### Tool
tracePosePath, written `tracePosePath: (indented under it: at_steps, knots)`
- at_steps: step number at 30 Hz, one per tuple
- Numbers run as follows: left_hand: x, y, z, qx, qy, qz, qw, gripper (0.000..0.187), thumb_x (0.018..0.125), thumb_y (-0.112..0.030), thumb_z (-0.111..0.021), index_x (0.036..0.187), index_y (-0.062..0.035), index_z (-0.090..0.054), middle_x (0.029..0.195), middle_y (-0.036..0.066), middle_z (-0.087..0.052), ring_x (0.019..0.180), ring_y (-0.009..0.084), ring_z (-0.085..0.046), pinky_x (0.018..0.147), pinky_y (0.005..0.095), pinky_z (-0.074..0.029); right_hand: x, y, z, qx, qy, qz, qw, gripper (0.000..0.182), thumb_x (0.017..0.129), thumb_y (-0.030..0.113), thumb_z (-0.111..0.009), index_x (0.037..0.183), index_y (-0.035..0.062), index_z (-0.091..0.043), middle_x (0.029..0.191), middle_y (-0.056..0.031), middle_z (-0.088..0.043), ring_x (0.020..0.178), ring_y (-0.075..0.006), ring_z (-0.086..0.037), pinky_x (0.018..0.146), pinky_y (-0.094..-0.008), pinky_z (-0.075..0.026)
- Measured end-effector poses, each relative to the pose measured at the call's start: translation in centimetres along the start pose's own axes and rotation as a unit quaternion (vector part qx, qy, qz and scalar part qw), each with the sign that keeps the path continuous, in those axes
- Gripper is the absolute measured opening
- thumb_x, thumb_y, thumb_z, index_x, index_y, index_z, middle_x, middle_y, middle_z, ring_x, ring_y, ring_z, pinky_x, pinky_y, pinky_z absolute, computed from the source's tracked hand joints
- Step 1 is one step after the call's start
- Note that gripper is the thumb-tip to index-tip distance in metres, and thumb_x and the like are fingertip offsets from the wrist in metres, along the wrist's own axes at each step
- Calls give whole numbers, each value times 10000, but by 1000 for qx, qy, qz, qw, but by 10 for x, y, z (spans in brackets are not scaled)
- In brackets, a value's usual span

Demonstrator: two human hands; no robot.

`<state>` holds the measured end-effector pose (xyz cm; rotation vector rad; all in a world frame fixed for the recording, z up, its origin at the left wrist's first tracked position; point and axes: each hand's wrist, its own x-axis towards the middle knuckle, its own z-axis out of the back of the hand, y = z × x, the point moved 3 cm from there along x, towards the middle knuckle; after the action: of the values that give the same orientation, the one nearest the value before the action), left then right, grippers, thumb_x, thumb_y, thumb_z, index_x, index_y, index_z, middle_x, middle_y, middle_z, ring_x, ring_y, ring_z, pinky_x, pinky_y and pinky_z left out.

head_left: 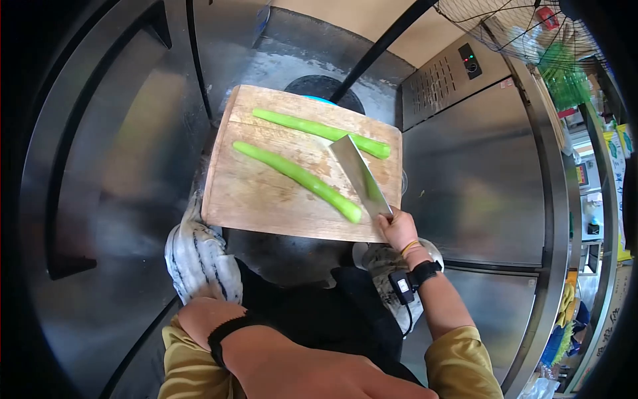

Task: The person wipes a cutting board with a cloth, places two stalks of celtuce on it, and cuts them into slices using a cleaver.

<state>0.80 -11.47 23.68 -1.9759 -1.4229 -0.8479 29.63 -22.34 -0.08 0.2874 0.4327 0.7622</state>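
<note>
The right hand (397, 228) is clamping a cleaver (359, 176), its blade lying over the wooden cutting board (266, 196). Both peeled green stems (299, 174) are lying whole, uncut. The left hand (199, 318) is hanging back, holding nothing as far as I can tell.

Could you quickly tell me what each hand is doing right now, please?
Left hand: hidden behind the forearm, cannot be told.
Right hand: closed on the cleaver handle.

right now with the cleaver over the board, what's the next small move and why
Probably bring the left hand up to steady the near green stalk: the right hand holds the cleaver beside its end, and both stalks lie whole and loose on the cutting board.
</note>
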Motion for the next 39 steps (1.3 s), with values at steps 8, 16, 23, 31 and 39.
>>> tracePosePath:
  at_steps: [8, 16, 23, 31, 39]
  knots:
    - [3, 11, 3, -145, 36, 89, 985, 160, 913, -16, -599, 777, 63, -627, 826, 151, -625, 723, 267, -622, 654, 317, -545, 1, -6, -1, 3, -3, -5, 1000, 240, 854, 194, -653, 1055, 64, -670, 920, -189, -696, 872, -359, -670, 797, -407, -536]
    - [0, 39, 59, -78, 60, 333, 938, 85, 840, -10, -703, 859, -25, -622, 962, 99, -575, 910, 265, -617, 801, 367, -513, 1, -21, -10, 38, -6, 22, 999, 246, 860, 206, -639, 1068, 77, -662, 900, -192, -692, 870, -365, -667, 795, -432, -534]
    - [-9, 46, 75, -25, -6, 391, 920, 241, 792, 30, -749, 952, -47, -585, 988, 100, -581, 917, 194, -592, 781, 313, -484, -1, 6, 4, -36, -2, -8, 999, 247, 856, 213, -637, 1065, 85, -668, 909, -188, -692, 893, -362, -663, 819, -432, -530]
    - [-2, 29, 35, -132, 153, 192, 960, 94, 920, -65, -635, 867, 10, -652, 919, 134, -606, 773, 250, -621, 659, 339, -503, 3, -11, -3, -21, -6, 13, 1000, 244, 845, 215, -658, 1029, 55, -675, 891, -206, -689, 868, -380, -664, 799, -439, -530]
    - [-8, 11, 10, -183, 67, 164, 967, 73, 906, -7, -648, 877, 61, -646, 839, 110, -586, 711, 224, -596, 595, 297, -462, 5, -6, -1, 4, -3, 13, 1000, 237, 841, 194, -659, 1005, 22, -670, 874, -201, -694, 847, -363, -675, 773, -411, -534]
